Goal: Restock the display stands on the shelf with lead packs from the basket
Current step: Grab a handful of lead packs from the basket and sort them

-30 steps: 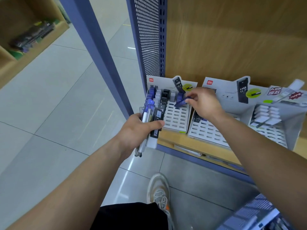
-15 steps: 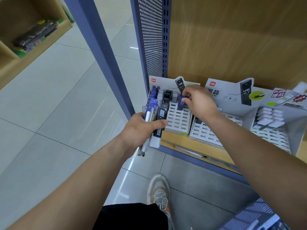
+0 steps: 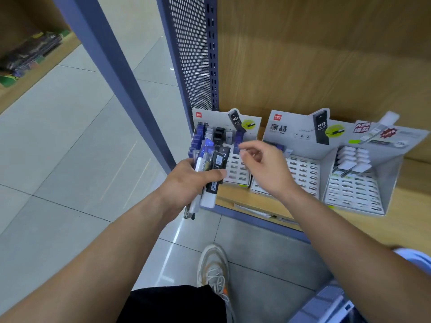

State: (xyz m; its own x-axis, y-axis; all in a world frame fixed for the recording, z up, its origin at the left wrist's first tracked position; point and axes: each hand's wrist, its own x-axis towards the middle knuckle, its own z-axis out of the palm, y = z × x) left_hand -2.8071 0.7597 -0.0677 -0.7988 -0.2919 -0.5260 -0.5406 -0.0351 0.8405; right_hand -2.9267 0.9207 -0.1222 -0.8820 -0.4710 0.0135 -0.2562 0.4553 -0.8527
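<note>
Black shorts (image 3: 172, 304); whitish sneaker (image 3: 213, 269), white laces, orange accent; forearms (image 3: 105, 248) bare.

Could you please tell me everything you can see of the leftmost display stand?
The leftmost display stand, seemingly grey card, has a back card with a red logo, a pictured black HB 0.7 case and a green patch, above a sloped tray of slots. Blue, white and black lead packs stand in the back rows; the front slots show empty. It sits at the wooden shelf's left end beside the perforated panel. The left hand's bundle hides part of it.
</note>
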